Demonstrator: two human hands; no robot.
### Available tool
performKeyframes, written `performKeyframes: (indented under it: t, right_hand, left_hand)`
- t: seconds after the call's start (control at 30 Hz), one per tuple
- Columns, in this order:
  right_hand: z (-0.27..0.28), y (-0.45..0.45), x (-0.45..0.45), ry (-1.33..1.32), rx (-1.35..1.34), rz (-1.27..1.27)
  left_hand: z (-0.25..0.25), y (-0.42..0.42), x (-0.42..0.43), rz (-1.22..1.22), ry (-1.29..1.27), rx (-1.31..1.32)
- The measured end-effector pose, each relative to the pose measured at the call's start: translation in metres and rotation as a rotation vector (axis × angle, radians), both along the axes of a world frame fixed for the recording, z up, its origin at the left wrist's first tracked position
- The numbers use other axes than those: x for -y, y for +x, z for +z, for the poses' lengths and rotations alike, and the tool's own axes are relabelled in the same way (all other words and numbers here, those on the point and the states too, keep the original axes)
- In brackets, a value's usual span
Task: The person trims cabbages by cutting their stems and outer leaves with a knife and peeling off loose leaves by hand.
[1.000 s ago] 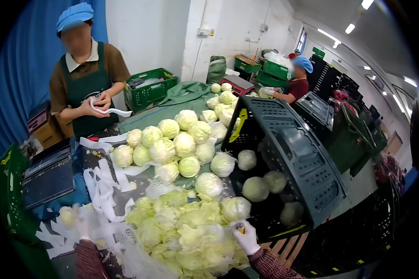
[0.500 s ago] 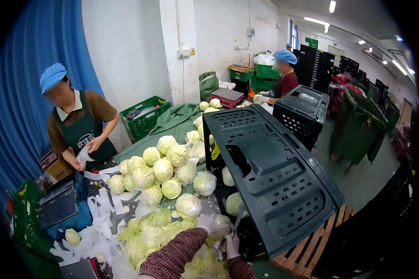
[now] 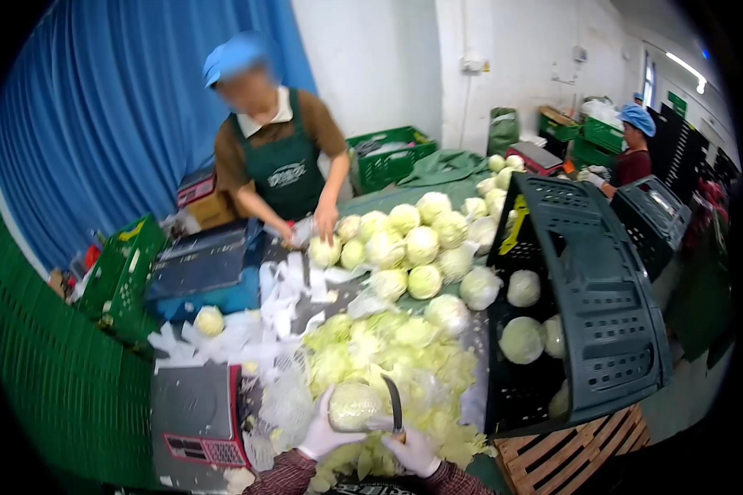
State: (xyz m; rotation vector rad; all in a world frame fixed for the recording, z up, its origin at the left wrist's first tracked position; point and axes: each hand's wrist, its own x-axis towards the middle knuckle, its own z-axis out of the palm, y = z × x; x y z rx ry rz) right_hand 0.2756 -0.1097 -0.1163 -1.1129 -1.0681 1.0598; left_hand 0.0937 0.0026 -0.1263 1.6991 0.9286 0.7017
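A round pale-green cabbage [image 3: 355, 405] with a shiny surface rests in my gloved left hand [image 3: 325, 431], whose fingers cup its left side and underside. My gloved right hand [image 3: 414, 450] is closed on a curved knife [image 3: 395, 401], its dark blade pointing up beside the cabbage's right side. Loose outer cabbage leaves [image 3: 376, 342] are piled under and beyond both hands. Further back lies a heap of whole cabbages [image 3: 421, 246], some in white netting. To the right, several cabbages sit inside a black crate [image 3: 512, 388] with a raised grey-green lid [image 3: 607, 305].
A scale [image 3: 194, 412] stands at the left near white netting strips [image 3: 281, 305]. Across the table a co-worker [image 3: 276, 157] touches a cabbage. Green crates [image 3: 128, 276] stand at left and behind. A wooden pallet [image 3: 570, 445] lies at the lower right.
My view has swung left and down. Both my hands have moved from beside the crate to over the leaf pile, with the cabbage and knife. The co-worker has reached toward the cabbage heap.
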Motion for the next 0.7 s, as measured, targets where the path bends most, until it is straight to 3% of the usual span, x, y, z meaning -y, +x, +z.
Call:
performKeyframes:
  t: [0.03,0.07,0.1,0.13,0.2,0.23,0.3,0.33,0.4,0.43,0.53,0.6,0.67,0.7]
  right_hand:
    - [-0.018,0.0,-0.002,-0.187,0.045,-0.019]
    - [-0.01,0.0,-0.001,-0.373,0.094,-0.044]
    - [0.002,0.004,0.003,-0.419,0.313,-0.129]
    - [0.0,0.005,0.006,-0.431,0.321,-0.136]
    - [-0.007,0.011,0.018,-0.453,0.742,-0.232]
    - [-0.024,0.01,0.025,-0.291,0.795,-0.304]
    - [-0.013,-0.001,0.032,-0.268,0.81,-0.243]
    - [-0.01,-0.009,0.034,-0.24,0.816,-0.184]
    - [-0.005,-0.027,0.031,-0.112,0.702,-0.056]
    - [-0.004,-0.037,0.026,-0.108,0.657,0.014]
    - [-0.008,-0.049,-0.011,-0.196,0.459,0.118]
    - [-0.014,-0.036,-0.056,-0.05,0.426,-0.096]
    - [-0.06,0.001,-0.096,-0.104,0.582,-0.313]
    - [-0.069,0.015,-0.106,-0.189,0.546,-0.341]
  left_hand:
    - [-0.022,-0.005,0.003,0.069,0.142,-0.2]
    - [-0.032,-0.011,0.01,0.08,0.119,-0.201]
    - [-0.04,-0.015,0.016,0.119,0.146,-0.177]
    - [-0.038,-0.013,0.017,0.149,0.18,-0.147]
    - [-0.028,-0.02,0.018,0.127,0.134,-0.136]
    - [-0.024,-0.028,0.02,0.104,0.139,-0.234]
    - [0.002,-0.026,0.016,0.066,0.094,-0.376]
    - [0.005,-0.021,0.012,0.066,0.086,-0.378]
    - [-0.001,-0.011,0.007,-0.024,0.035,-0.622]
    - [-0.014,-0.01,0.011,-0.021,0.154,-0.602]
    - [-0.026,-0.029,0.01,-0.015,0.043,-0.366]
    - [-0.029,-0.051,0.016,0.023,0.001,-0.321]
    - [-0.046,-0.073,0.027,0.004,0.087,-0.139]
    - [-0.055,-0.083,0.033,0.002,0.148,-0.203]
